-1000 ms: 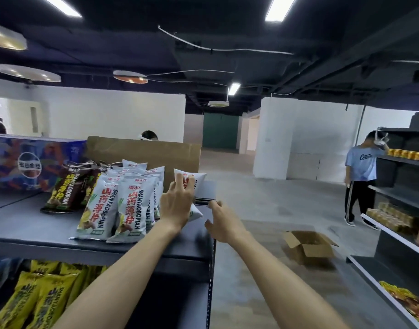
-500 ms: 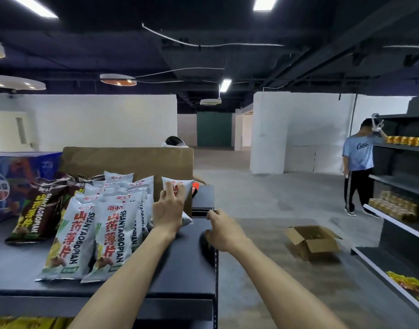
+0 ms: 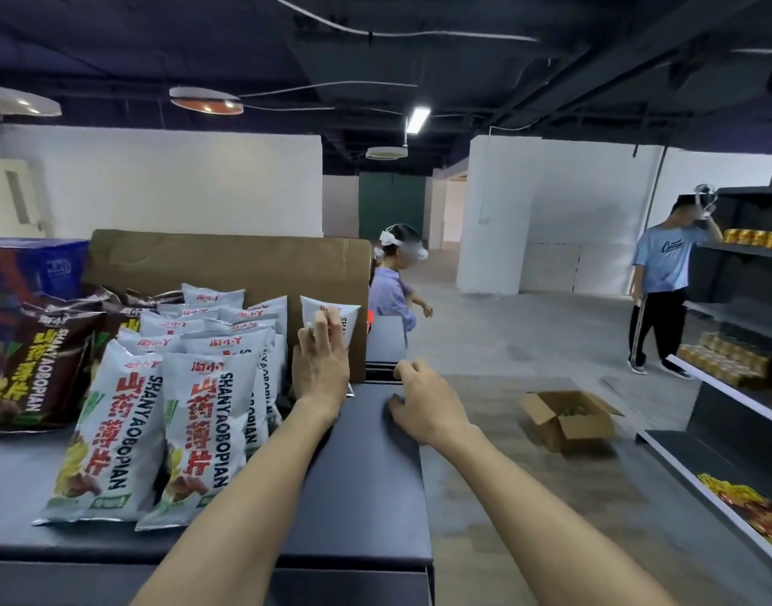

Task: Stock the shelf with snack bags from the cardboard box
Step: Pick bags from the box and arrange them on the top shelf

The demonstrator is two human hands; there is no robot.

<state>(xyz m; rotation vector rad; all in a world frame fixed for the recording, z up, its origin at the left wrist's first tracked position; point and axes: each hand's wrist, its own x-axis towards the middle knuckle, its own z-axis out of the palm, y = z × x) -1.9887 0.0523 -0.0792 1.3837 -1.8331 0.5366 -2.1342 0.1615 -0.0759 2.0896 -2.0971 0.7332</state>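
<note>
Shelf top partly stocked, one more white bag going in.

Left hand (image 3: 321,369) presses flat, straight fingers (image 3: 318,332) against an upright snack bag (image 3: 347,319) beside the standing rows (image 3: 209,387); right hand (image 3: 423,402) rests loosely curled on the shelf (image 3: 366,474), holding nothing; cardboard box (image 3: 565,419) sits on the floor.

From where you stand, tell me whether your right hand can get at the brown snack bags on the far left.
Probably not without shifting. The right hand rests at the shelf top's right edge; the left arm and the white snack bags lie between it and the brown snack bags.
</note>
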